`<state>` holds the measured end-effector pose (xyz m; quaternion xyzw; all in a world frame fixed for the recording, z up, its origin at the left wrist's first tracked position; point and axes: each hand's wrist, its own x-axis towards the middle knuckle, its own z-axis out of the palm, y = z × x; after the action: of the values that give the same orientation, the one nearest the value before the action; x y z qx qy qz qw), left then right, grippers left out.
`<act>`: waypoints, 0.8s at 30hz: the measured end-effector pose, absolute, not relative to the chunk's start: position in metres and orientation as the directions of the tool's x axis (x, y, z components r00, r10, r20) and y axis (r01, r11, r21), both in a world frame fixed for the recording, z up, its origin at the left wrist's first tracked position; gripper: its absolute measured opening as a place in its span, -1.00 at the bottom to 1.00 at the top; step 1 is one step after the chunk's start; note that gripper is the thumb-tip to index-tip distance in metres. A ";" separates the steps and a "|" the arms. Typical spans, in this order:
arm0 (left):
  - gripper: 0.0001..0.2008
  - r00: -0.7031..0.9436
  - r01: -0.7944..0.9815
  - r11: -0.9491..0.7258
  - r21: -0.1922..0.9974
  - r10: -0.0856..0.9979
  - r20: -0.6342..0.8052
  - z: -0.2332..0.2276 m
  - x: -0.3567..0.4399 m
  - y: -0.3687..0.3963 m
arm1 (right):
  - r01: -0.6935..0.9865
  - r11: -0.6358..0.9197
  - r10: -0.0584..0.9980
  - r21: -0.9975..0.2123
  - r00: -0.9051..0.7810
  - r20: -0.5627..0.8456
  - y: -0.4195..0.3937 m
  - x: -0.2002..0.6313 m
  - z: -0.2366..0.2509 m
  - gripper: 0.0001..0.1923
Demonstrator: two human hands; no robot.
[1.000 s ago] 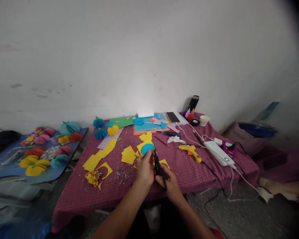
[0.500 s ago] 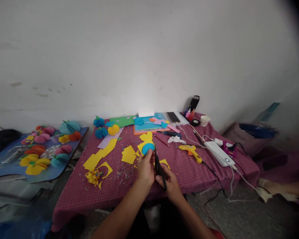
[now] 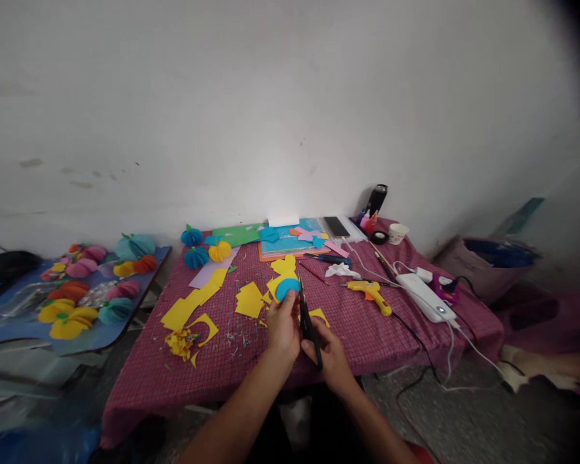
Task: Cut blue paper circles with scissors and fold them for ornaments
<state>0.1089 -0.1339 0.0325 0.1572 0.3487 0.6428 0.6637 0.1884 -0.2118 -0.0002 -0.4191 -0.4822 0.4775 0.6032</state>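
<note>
My left hand (image 3: 284, 322) pinches a round blue paper disc (image 3: 287, 288) that lies over a piece of yellow paper (image 3: 273, 283). In my right hand (image 3: 329, 354) is a pair of black scissors (image 3: 310, 330), blades pointing away from me, close along the right edge of the disc. My fingers hide part of the handles. Cut yellow paper pieces (image 3: 249, 301) lie left of my hands, and a yellow offcut (image 3: 319, 316) shows behind the scissors. Yellow rounded shapes (image 3: 284, 264) lie just beyond the disc.
A yellow glue gun (image 3: 374, 296) lies on the checked cloth (image 3: 212, 380), its cord running to a white power strip (image 3: 425, 298). Paper pumpkins (image 3: 196, 258) stand at the back left, more on the blue table (image 3: 24, 332). A phone (image 3: 336, 227), paper cup (image 3: 397, 233) and black bottle (image 3: 377, 200) are at the back.
Almost nothing differs. Both hands, the blue disc and the scissors stay in nearly the same place.
</note>
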 end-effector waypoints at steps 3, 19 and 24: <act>-0.69 -0.071 -0.748 0.117 0.654 0.965 -0.253 0.033 0.109 -0.135 | -0.168 0.196 0.980 -0.966 0.076 0.186 -0.213 0.188 0.001 -0.52; -0.71 -0.035 -0.762 0.149 0.630 0.962 -0.270 0.034 0.108 -0.135 | -0.137 0.187 0.980 -0.973 0.090 0.175 -0.211 0.187 0.001 -0.53; -0.72 -0.027 -0.770 0.147 0.621 0.965 -0.261 0.034 0.107 -0.135 | -0.115 0.179 0.980 -0.977 0.107 0.167 -0.211 0.186 0.003 -0.52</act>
<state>0.1068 -0.1351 0.0344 0.1478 0.3294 0.6363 0.6818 0.1863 -0.2109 0.0034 -0.4461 -0.4850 0.4598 0.5953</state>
